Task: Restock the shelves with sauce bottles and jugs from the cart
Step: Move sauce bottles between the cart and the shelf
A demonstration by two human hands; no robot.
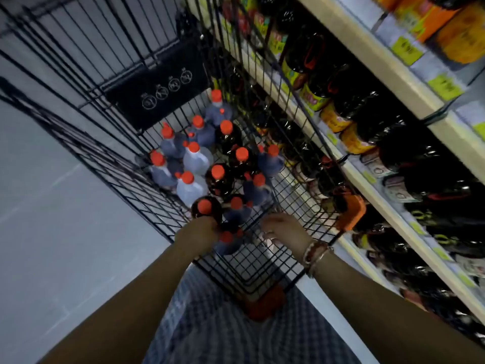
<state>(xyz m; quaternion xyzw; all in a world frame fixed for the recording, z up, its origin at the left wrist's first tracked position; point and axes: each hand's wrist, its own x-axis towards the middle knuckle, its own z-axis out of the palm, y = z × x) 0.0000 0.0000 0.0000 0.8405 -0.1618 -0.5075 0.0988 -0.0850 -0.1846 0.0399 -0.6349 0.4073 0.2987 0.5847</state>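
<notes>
The black wire cart [265, 271] holds several sauce bottles and jugs with orange caps, some dark [219, 179], some pale [195, 158], clustered at its far and left side. My left hand [203, 228] reaches into the near left corner and grips a blurred bluish sauce bottle [227, 243] with an orange cap, right beside a dark bottle [206, 207]. My right hand [279, 228], with bracelets on the wrist, hovers over the bare mesh at the near right, fingers loosely spread and holding nothing.
Shelves [393, 203] along the right are packed with dark sauce bottles and jugs, with yellow price tags on the edges. An orange cart handle corner [351, 211] sits close to the shelf. Grey floor [52, 206] lies to the left.
</notes>
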